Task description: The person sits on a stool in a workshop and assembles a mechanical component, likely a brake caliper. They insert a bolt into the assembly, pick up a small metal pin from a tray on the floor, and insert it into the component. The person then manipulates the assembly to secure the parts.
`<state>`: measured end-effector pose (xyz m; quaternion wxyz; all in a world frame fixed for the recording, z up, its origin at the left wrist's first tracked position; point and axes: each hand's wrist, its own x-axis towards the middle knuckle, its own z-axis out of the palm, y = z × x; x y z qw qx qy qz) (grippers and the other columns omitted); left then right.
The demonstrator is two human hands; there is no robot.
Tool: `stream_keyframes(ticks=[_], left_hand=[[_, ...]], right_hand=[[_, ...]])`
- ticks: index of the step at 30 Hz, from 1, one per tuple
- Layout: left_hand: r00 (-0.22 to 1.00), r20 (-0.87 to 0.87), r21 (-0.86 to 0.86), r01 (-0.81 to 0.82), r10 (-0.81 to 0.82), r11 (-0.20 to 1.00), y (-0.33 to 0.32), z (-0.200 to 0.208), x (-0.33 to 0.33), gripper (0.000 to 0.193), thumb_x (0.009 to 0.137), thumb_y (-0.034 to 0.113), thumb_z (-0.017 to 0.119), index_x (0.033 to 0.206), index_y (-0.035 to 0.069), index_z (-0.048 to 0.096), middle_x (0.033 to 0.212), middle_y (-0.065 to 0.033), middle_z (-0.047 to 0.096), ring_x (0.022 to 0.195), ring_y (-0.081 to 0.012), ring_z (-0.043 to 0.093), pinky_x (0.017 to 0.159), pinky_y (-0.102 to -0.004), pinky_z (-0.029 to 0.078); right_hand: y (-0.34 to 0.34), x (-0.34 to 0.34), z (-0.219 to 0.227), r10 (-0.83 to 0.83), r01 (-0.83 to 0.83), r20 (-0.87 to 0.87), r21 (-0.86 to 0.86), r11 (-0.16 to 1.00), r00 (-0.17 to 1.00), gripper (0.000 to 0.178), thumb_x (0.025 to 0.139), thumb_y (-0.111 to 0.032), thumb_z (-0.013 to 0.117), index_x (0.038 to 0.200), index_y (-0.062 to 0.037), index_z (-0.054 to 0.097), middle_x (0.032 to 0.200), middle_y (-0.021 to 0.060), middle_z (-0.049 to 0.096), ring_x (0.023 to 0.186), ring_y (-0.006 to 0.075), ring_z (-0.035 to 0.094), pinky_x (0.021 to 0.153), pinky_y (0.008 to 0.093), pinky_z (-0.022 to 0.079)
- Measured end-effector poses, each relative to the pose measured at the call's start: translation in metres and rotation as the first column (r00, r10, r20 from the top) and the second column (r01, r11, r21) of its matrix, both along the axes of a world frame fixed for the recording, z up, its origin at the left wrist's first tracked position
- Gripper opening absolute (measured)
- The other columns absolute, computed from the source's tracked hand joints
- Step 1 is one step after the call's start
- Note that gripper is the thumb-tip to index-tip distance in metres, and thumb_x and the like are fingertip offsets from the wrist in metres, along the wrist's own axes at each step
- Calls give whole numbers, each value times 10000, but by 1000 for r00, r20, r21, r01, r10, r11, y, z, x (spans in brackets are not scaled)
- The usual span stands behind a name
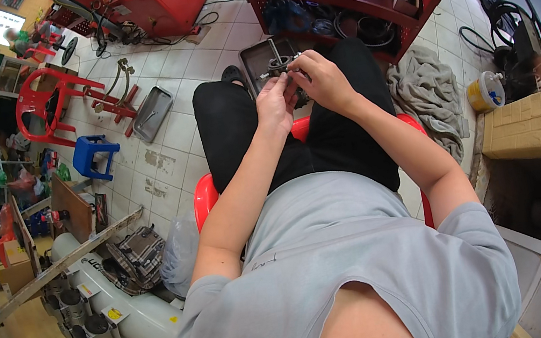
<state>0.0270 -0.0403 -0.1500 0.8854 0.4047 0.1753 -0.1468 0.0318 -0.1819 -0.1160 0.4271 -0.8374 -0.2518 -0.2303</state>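
Observation:
Both my hands meet between my knees, fingertips close together. My left hand [274,103] is closed in a pinch, palm partly turned up. From the other side my right hand [323,80] pinches in toward the same spot. Whatever small thing lies between the fingers is hidden and too small to name. Just beyond the fingertips is a dark metal part with a round ring [278,64]; whether my fingers touch it, I cannot tell. Below it on the floor lies a grey metal tray [245,53], partly covered by my hands and right leg.
A red tool cart [357,3] full of parts stands ahead. To the left are a second grey tray [153,114], a red metal stand [111,103], a blue stool [96,156] and a red chair [37,100]. A grey cloth [428,98] and a yellow-white bucket [485,92] sit right.

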Motion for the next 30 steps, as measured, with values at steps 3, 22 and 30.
stream_keyframes(ticks=[3, 22, 30], left_hand=[[999, 48, -8, 16, -16, 1000, 4, -9, 3, 86, 927, 211, 635, 855, 187, 595, 824, 70, 656, 758, -59, 630, 627, -239, 411], [997, 74, 89, 11, -18, 996, 4, -1, -1, 82, 939, 206, 611, 865, 177, 631, 811, 59, 657, 724, -61, 600, 653, -241, 434], [979, 200, 165, -11, -22, 986, 4, -10, 1, 109, 944, 192, 608, 850, 142, 633, 800, 31, 664, 686, -64, 599, 626, -216, 441]], right_hand=[[2, -2, 1, 9, -9, 41, 4, 1000, 999, 161, 793, -54, 653, 952, -45, 625, 893, 111, 613, 770, 312, 639, 651, 389, 528], [1, -6, 9, -133, 179, 187, -257, 950, 973, 204, 822, -221, 673, 731, -72, 567, 639, 69, 607, 570, 257, 597, 531, 375, 423], [7, -7, 4, -165, 199, 137, -298, 933, 977, 248, 870, -244, 622, 703, -81, 539, 605, 70, 588, 545, 261, 579, 526, 374, 398]])
